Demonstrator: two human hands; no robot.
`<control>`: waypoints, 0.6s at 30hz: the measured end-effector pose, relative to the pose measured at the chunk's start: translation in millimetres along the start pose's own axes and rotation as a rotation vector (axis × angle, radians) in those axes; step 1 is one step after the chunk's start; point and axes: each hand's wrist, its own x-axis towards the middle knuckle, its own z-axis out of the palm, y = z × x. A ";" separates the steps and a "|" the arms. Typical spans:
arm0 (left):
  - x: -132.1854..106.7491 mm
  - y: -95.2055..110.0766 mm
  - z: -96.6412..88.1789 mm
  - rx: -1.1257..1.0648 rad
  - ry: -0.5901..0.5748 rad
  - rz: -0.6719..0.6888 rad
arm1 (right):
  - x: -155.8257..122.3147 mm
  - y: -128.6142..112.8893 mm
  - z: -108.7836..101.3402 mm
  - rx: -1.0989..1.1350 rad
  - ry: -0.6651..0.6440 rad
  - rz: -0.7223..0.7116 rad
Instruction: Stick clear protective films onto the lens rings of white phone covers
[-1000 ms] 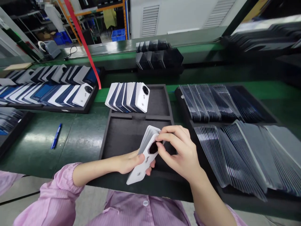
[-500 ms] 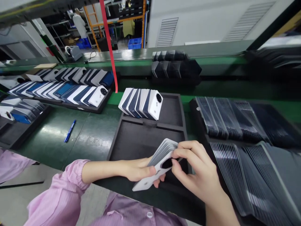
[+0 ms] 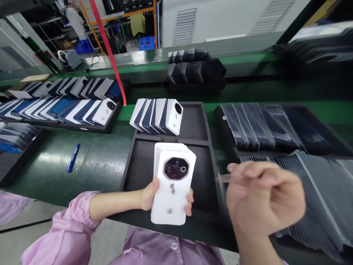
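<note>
My left hand point(image 3: 150, 193) is wrapped round a small stack of white phone back panels point(image 3: 176, 202), thumb on the left edge and fingertips on the right. The top panel faces me, with a dark octagonal camera area, dark lettering and a small round mark. To the right of it, my right hand point(image 3: 264, 200) is closed in a pinch, slightly blurred. A small clear piece of film point(image 3: 226, 178) sticks out from its fingertips. Below the stack lies a black tray point(image 3: 204, 176), whose far compartment bears a leaning row of white and dark blue panels point(image 3: 157, 116).
On the right, a black tray point(image 3: 224, 127) holds rows of clear and dark sheets point(image 3: 311, 184). Filled panel trays point(image 3: 102, 127) stand at the left, with a blue pen point(image 3: 73, 158) nearby. A red strip point(image 3: 109, 51) hangs at the back. A person in white point(image 3: 75, 22) stands far behind.
My right hand has moved off the camera area to the right, with a clear piece in its fingers. My left hand has turned the stack more upright, its top panel facing me.
</note>
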 end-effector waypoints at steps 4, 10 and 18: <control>-1.7 3.2 1.1 -0.036 -0.054 0.014 | 8.6 25.5 -5.9 0.368 0.236 0.488; -1.3 3.9 0.8 -0.081 -0.060 0.040 | 0.4 53.6 0.3 0.565 0.178 0.980; 0.0 -5.6 -4.8 -0.136 -0.100 0.043 | 7.4 30.8 19.9 0.620 0.440 1.211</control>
